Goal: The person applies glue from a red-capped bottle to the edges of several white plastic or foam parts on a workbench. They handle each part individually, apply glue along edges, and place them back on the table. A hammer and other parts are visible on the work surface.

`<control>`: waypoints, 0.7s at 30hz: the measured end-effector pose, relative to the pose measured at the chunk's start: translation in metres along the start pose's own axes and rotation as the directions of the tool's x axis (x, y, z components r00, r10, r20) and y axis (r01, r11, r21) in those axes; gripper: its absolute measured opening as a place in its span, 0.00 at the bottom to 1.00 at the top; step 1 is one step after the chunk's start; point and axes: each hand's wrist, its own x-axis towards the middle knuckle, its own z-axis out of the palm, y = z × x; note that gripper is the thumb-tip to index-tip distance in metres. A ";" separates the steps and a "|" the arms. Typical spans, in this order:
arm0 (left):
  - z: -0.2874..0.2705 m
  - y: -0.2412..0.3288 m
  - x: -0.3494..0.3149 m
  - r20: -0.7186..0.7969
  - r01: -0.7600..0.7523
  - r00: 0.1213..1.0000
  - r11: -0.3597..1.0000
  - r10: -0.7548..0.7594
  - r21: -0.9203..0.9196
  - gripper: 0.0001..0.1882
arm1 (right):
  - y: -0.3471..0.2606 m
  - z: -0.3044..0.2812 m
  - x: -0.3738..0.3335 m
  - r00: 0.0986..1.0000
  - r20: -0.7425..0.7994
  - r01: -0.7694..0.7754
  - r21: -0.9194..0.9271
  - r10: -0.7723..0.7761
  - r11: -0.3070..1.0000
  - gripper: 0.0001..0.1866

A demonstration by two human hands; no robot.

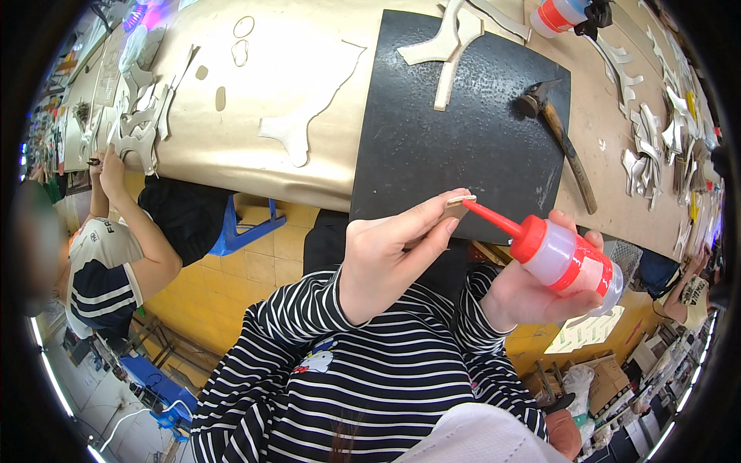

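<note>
My left hand (390,258) pinches a small tan-and-white flat piece (460,201) between thumb and fingers, just past the front edge of the black mat (448,154). In my right hand (521,297) lies a clear squeeze bottle (559,251) with a red cap and a red band, fingers wrapped round it. Its long red nozzle points left, the tip at the small piece; whether they touch, I cannot tell. On the mat rests a hammer (567,147) with a wooden handle, and cream cut pieces (444,42) lie at its far edge.
A gold-coloured sheet (309,46) covers the table on the left, with a cream cut piece (297,131) on it. Another red-capped bottle (557,15) stands far right, near piles of cut pieces (644,147). At left, a co-worker (108,255) handles similar pieces beside a blue stool (247,228).
</note>
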 end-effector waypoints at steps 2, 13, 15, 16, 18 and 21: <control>0.000 0.000 0.000 0.001 -0.001 1.000 1.000 0.001 0.012 0.17 | 0.000 0.000 -0.001 1.000 0.025 0.014 0.034 -0.014 0.999 0.40; -0.001 0.000 0.001 0.000 -0.018 1.000 1.000 0.018 0.008 0.17 | 0.001 0.005 0.000 0.998 -0.057 0.024 -0.046 -0.026 0.999 0.40; 0.000 0.000 0.000 0.006 -0.009 1.000 1.000 0.009 -0.006 0.17 | 0.000 0.005 -0.001 0.999 -0.035 0.033 -0.061 -0.035 0.998 0.40; 0.000 0.000 0.000 0.008 -0.006 1.000 1.000 0.006 -0.010 0.17 | 0.000 0.004 -0.001 0.999 -0.022 0.034 -0.056 -0.036 0.998 0.40; 0.001 0.000 0.000 0.006 -0.010 1.000 1.000 0.010 -0.001 0.17 | -0.001 0.004 -0.002 0.999 0.006 0.039 -0.003 -0.039 0.999 0.40; 0.001 0.000 0.001 -0.003 -0.024 1.000 1.000 0.024 0.017 0.17 | 0.000 0.005 -0.002 0.998 0.036 0.051 0.090 -0.054 0.995 0.40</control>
